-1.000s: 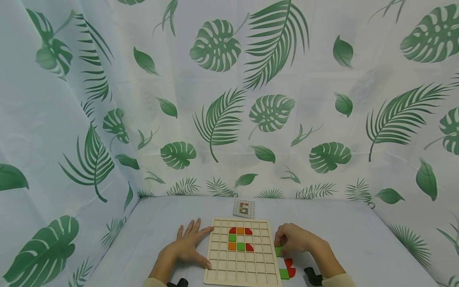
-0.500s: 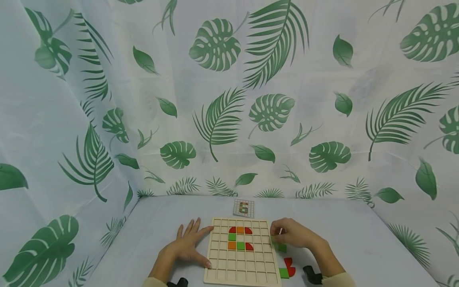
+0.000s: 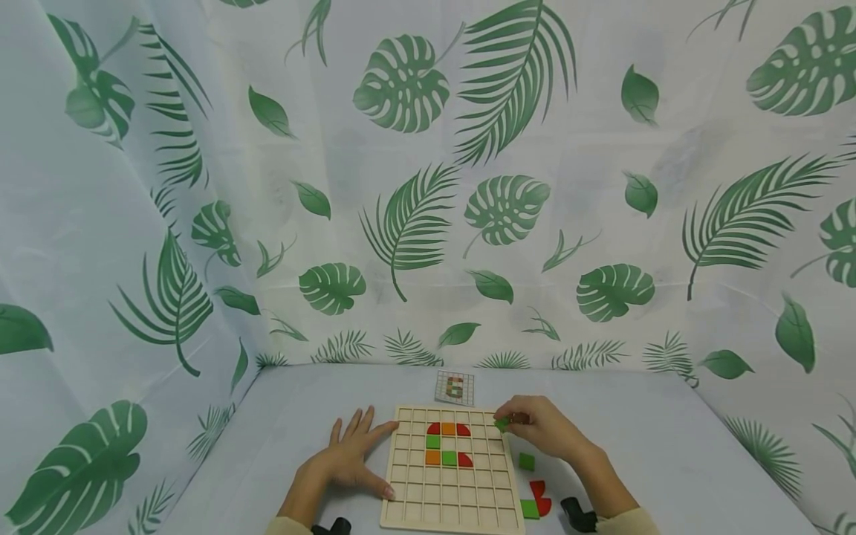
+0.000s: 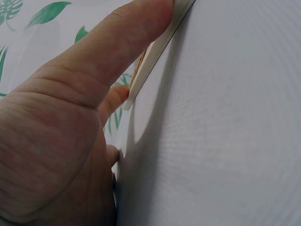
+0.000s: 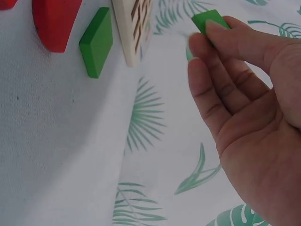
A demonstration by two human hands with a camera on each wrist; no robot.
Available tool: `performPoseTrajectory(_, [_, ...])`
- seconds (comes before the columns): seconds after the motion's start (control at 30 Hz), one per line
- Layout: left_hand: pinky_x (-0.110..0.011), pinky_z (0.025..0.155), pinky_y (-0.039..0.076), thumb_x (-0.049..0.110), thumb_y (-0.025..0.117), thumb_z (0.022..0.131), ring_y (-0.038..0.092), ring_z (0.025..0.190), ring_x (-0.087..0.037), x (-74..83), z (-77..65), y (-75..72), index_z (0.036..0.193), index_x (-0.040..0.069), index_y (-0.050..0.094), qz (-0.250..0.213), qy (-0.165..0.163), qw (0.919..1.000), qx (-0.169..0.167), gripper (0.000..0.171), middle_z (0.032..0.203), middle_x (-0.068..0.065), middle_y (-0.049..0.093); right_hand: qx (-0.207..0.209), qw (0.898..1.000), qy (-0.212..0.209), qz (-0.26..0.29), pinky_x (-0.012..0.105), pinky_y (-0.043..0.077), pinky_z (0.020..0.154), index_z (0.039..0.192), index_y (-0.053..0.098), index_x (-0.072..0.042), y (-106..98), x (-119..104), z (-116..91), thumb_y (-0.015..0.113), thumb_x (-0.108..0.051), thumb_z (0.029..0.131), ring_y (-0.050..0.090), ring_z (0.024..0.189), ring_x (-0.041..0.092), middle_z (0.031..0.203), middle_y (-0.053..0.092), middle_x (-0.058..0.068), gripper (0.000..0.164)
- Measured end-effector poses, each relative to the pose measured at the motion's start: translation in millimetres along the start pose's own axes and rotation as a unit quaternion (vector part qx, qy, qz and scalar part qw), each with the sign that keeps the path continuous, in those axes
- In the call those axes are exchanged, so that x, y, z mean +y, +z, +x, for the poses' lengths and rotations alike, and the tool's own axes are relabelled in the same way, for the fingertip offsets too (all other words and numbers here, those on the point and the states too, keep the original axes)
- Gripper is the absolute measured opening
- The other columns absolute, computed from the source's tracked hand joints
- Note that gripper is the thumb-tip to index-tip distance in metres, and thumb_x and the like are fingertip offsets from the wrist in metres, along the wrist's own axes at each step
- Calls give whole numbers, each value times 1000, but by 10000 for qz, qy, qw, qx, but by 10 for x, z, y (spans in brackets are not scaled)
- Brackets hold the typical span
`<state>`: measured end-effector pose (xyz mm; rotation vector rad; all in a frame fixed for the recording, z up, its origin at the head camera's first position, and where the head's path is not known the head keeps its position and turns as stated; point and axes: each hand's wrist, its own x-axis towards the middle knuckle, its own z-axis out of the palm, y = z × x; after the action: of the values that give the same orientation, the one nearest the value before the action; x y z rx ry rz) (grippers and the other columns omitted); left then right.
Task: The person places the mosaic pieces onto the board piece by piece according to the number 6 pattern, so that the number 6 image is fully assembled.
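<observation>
In the head view, my right hand [image 3: 545, 427] pinches a green square tile [image 5: 205, 20] between thumb and fingertips, at the upper right corner of a wooden grid board [image 3: 441, 496]. My left hand [image 3: 346, 459] lies at the board's left side with fingers spread, thumb and index finger touching its edge. Set in the grid are red rounded pieces [image 3: 465, 461], orange squares [image 3: 433, 458] and green squares [image 3: 449, 459], forming an angular figure in the upper half. The left wrist view has the thumb [image 4: 136, 28] against the board's side.
Right of the board lie a loose green square [image 3: 527, 461], red rounded pieces [image 3: 543, 507] and another green square [image 3: 530, 510]. Behind the board sits a small card [image 3: 455, 388] with a printed grid pattern. A leaf-print cloth [image 3: 428, 223] hangs behind the table.
My right hand has lifted a green square tile from beside the board and moved it up and left to the board's upper right corner. The left hand has stayed in place.
</observation>
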<state>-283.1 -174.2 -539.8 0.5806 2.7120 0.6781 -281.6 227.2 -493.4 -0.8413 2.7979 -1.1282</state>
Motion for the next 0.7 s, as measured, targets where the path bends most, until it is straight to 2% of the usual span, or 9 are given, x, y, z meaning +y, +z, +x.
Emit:
performPoseTrajectory(0.17, [-78,121,-4,70,91,59,3,160,-50,6,-11,-3,160,36,38,-12,72,10000,23,119,173,-24,10,133,9998,-13,-123,23,55,73,113,78,-13,34,-13,20,76,6,86,62,83,4,101,75,-6,33])
performPoseTrajectory(0.4, [-78,120,-5,69,91,60,3,160,-51,8,-28,-3,161,33,38,-82,156,9998,34,120,173,-26,10,91,9999,-1,-139,23,56,73,115,77,-7,83,-31,59,82,-6,87,64,82,2,102,75,-7,29])
performPoseTrajectory(0.7, [-79,120,-6,69,91,60,2,160,-51,-8,-15,-2,161,34,38,-120,158,9998,24,119,173,-26,9,171,9996,-206,-93,22,56,72,110,74,-16,165,-126,108,84,-12,87,65,80,1,93,75,-11,25])
